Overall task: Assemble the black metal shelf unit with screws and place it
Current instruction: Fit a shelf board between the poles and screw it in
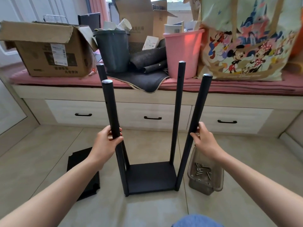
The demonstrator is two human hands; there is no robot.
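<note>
A black metal shelf unit stands upright on the tiled floor: one black shelf panel [150, 176] at the bottom with black posts rising from its corners. My left hand [107, 141] grips the near left post [113, 115] about halfway up. My right hand [205, 140] holds the near right post [195, 122] at a similar height. The far right post [177, 108] and the far left post [101, 72] stand free. A second black shelf panel [82, 173] lies flat on the floor to the left. A clear plastic tub [205, 173] with several screws sits to the right of the unit.
Behind the unit runs a low bench with drawers [152, 117] and a pink cushion. On it stand a cardboard box [47, 49], a dark bucket [113, 51], a pink bucket [182, 53] and a large printed bag [246, 38]. My knee in blue fabric [196, 221] shows at the bottom.
</note>
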